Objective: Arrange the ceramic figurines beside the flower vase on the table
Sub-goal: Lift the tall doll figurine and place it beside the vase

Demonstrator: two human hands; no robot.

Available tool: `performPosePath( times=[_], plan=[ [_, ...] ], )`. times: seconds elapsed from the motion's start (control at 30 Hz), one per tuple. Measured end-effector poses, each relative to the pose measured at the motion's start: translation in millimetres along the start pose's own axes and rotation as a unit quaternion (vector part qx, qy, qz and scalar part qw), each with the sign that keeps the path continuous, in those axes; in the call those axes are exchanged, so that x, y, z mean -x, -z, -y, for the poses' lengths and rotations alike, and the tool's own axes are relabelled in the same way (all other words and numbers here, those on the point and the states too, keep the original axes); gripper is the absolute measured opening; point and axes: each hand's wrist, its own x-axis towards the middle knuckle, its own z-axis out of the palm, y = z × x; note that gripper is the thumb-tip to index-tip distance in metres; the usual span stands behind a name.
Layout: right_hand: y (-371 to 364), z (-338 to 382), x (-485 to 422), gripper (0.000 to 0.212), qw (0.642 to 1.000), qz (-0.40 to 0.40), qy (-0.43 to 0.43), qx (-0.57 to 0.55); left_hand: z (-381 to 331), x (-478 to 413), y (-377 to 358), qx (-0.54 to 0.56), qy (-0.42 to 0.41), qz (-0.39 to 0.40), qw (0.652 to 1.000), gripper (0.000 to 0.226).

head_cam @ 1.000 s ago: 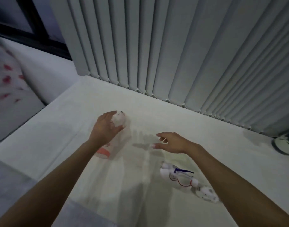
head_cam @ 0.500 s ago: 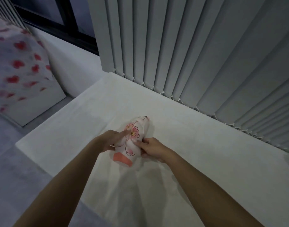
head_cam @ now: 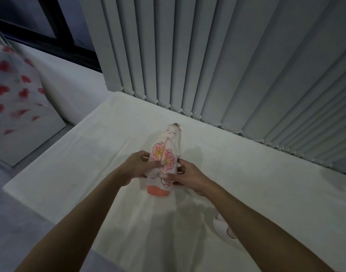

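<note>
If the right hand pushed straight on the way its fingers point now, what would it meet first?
The right hand points left, already against the figurine it grips. Past that, probably the left hand on the opposite side, though depth is hard to judge.

Grey vertical slatted blinds (head_cam: 217, 55) across the back, lower ends linked by a beaded chain and hanging just above the far edge of the white cloth-covered desk (head_cam: 89, 154). Dark-framed window (head_cam: 40, 26) exposed at upper left, pale sill beneath. White cushion printed with red hearts (head_cam: 13, 103) at far left, blurred. Grey floor (head_cam: 15, 222) at lower left.
</note>
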Motion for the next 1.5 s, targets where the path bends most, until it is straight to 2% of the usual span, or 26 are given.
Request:
performPosePath(
  times=[0.1, 0.17, 0.33, 0.53, 0.7, 1.1, 1.5],
  plan=[
    [9.7, 7.7, 8.5, 0.071, 0.998, -0.019, 0.036, 0.056, 5.1, 3.3, -6.0, 0.022, -0.057, -0.018, 0.998, 0.056],
    [18.0, 8.2, 17.9, 0.072, 0.995, -0.033, 0.048, 0.081, 7.7, 7.5, -14.5, 0.017, -0.094, -0.013, 0.995, 0.059],
    [34.1, -7.4, 54.0, 0.080, 0.990, -0.066, 0.044, 0.120, 21.2, 21.5, -51.4, -0.003, -0.167, 0.014, 0.986, 0.064],
    [29.0, -19.6, 77.0, 0.089, 0.985, -0.087, 0.028, 0.147, 39.0, 34.0, -66.8, -0.009, -0.211, 0.017, 0.977, 0.071],
    [18.8, -23.4, 87.1, 0.086, 0.977, -0.105, 0.030, 0.185, 48.1, 42.4, -70.0, -0.040, -0.226, 0.034, 0.973, 0.086],
    [1.7, -34.6, 98.2, 0.078, 0.962, -0.146, 0.018, 0.230, 60.6, 45.6, -67.8, -0.088, -0.244, 0.095, 0.961, 0.086],
    [-3.4, -30.9, 101.3, 0.079, 0.950, -0.164, 0.006, 0.266, 56.9, 34.9, -57.6, -0.099, -0.224, 0.149, 0.958, 0.089]
  ],
)
